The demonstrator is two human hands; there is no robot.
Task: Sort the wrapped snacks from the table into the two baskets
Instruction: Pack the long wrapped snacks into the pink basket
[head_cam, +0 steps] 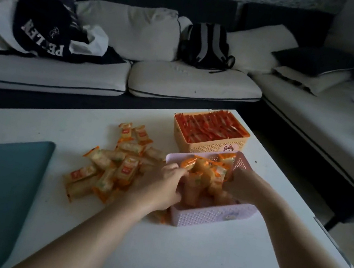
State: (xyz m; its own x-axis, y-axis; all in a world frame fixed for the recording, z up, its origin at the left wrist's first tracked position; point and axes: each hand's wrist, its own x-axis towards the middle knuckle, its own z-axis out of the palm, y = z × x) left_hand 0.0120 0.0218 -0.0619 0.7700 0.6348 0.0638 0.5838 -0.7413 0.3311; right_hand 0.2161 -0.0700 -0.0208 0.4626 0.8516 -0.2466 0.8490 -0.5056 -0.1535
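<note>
- Step in hand: loading the pale orange-edged snacks [113,165] into the pink basket [211,215]. Both hands are down inside it, among the packets already there.
- Left hand [162,185] reaches over the basket's left rim with bent fingers and a wrapper end at their tips. Right hand [240,185] curls down into the packets from the right side. Blur hides whether either one actually grips a packet — I cannot tell.
- The orange basket [210,128] just behind is packed full of red snacks [208,125], so that kind looks finished.
- A loose heap of the pale snacks lies on the desk [149,259], just left of the pink basket, with a few touching its wall.
- Next move, as I judge it — settle the packets, lift the hands clear, then gather more from the heap.
</note>
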